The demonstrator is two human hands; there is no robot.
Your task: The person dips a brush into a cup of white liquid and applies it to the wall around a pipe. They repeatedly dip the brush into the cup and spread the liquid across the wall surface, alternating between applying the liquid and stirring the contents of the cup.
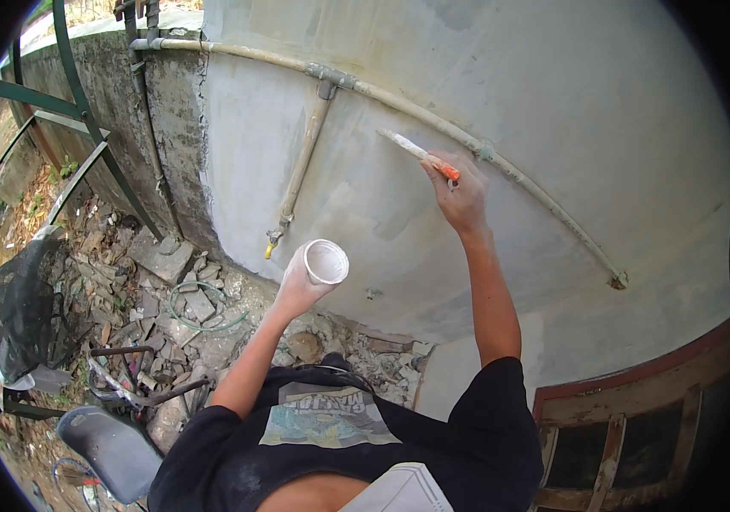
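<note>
My left hand (298, 288) is wrapped round a white cup (327, 262) with white stuff inside, held just right of the yellow tap (270, 250). Closed round the orange-red handle of a paintbrush (416, 152), my right hand (461, 194) is up near the wall (365, 205). The brush is coated in white, and its bristles point up and left towards the wall, just below the long pipe (416, 109). I cannot tell whether the bristles touch the wall.
A vertical pipe (307, 158) runs down to the tap. Rubble (198, 303) and a hose loop lie at the wall's foot. On the left are a green metal frame (79, 102), a black net bag (28, 299) and a grey basin (113, 448). A wooden frame (613, 452) stands lower right.
</note>
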